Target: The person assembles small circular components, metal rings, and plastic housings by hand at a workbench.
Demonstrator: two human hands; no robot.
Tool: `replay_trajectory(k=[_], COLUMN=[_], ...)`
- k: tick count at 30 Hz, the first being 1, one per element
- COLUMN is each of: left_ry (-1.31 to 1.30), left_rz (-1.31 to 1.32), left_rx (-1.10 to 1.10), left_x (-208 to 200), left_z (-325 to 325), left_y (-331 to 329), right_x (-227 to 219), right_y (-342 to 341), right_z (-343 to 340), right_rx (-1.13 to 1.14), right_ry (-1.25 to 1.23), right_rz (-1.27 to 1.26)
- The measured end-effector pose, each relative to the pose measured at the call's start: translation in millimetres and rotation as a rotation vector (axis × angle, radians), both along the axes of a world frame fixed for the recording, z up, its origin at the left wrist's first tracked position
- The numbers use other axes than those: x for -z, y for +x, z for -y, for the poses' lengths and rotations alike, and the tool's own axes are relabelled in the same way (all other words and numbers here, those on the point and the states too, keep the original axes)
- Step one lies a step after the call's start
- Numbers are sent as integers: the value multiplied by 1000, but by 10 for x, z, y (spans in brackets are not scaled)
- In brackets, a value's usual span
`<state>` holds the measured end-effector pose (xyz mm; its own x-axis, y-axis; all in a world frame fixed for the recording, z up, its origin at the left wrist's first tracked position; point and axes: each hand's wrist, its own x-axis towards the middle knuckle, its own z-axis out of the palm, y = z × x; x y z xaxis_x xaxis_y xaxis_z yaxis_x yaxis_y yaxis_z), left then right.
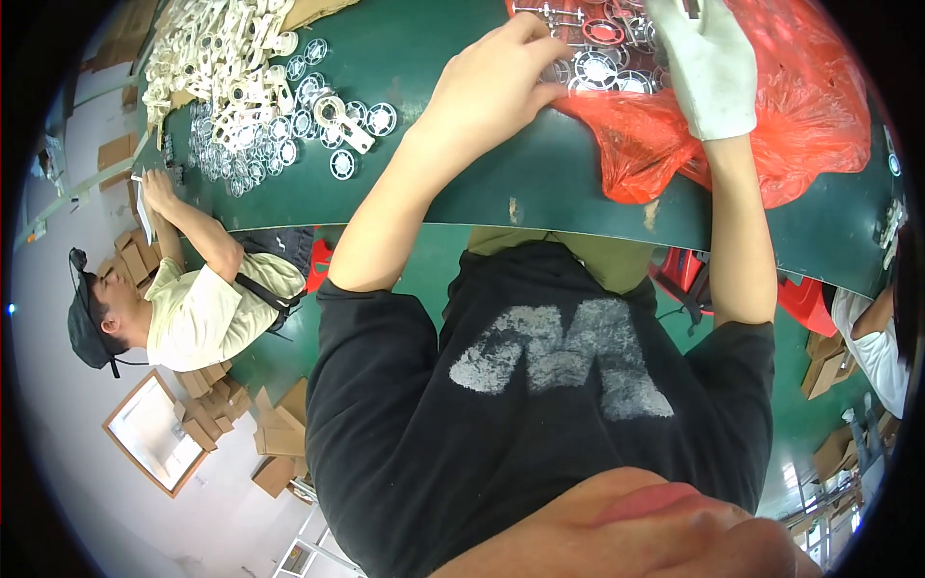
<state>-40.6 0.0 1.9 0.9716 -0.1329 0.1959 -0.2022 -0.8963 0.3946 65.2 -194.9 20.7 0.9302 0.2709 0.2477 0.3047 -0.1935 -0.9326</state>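
Pinching a round wheel part [595, 67] with my bare left hand [491, 82] at 12 o'clock – gloved right hand [708, 63] grip unclear; I'd keep red bag [732, 135] flat on tabletop [462, 183].

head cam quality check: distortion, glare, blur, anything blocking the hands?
Head view: strong fisheye, the green table edge bows and the corners are vignetted black. Light is even with soft shadows; mild sheen on the red plastic bag. The bare left hand and gloved right hand are fairly sharp. A blurred, out-of-focus part of the wearer's face fills the lower edge.
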Motion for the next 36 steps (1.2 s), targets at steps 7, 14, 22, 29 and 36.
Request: replay_trajectory(k=[7, 14, 22, 29, 36], left_ry=[-632, -471, -456, -431, -607], left_rz=[188, 348, 504, 439, 413], left_rx=[63, 177, 336, 160, 64], left_x=[-313, -370, 63, 38, -36], left_z=[-95, -61, -135, -72, 4], left_y=[182, 275, 504, 347, 207], right_x=[114, 9, 37, 88, -55], right_y=[91, -53, -89, -146, -199], right_z=[44, 69, 22, 4, -17], right_rx=[-42, -352, -332, -361, -343], right_ry=[-454, -536, -512, -561, -649], right_rz=[211, 26, -12, 146, 100])
